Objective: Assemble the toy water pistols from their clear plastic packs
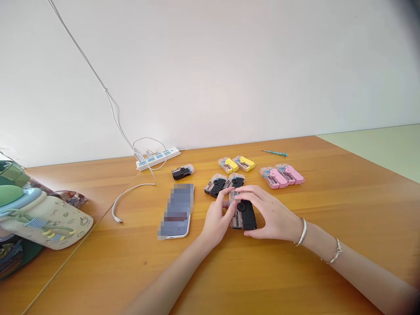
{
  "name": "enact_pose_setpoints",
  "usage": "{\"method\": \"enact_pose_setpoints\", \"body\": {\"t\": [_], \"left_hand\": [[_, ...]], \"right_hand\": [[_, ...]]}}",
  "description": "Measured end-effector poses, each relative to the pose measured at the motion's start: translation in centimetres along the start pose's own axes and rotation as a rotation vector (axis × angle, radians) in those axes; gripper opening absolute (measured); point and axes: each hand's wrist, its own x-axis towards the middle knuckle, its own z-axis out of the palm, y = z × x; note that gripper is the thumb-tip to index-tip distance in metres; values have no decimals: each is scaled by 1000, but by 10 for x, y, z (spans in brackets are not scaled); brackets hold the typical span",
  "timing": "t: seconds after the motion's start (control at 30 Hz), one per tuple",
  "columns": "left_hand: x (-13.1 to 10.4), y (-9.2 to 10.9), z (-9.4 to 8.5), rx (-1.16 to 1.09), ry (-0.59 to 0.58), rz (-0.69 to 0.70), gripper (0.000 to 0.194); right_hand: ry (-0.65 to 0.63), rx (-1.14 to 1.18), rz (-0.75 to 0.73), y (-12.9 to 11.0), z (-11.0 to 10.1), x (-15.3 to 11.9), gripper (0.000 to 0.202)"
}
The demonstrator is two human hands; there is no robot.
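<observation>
A black and clear block-shaped item [248, 215] with printed lettering lies on the wooden table between my hands. My right hand [267, 212] is curved around it, with the thumb at its near end and the fingers at its far end. At its left side my left hand [218, 216] has thumb and forefinger on the clear part near the top. Just beyond are two similar black items, one at the left [215, 185] and one [236, 179] partly behind my fingers. A pixelated phone [177, 210] lies to the left of my left hand.
Farther back are yellow items [231, 165], pink items [278, 179], another black item [182, 172] and a thin teal tool [277, 153]. A white power strip [159, 158] with cables sits near the wall. A cream bottle [59, 218] lies at the far left.
</observation>
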Motion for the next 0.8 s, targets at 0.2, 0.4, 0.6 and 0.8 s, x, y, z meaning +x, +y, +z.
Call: {"method": "enact_pose_setpoints", "body": {"t": [0.2,0.4,0.6,0.8], "left_hand": [[4,-3,-1,-293,-34,-31,42],[6,2,-3,-485,-5,-87,41],[4,5,-4,-603,-65,-100,39],[3,4,-1,-559,-8,-118,37]], "right_hand": [[-64,162,61,7,-9,-1,71],[-138,433,138,19,-20,0,67],[-7,767,199,35,-34,-1,44],[157,675,309,35,-33,2,26]]}}
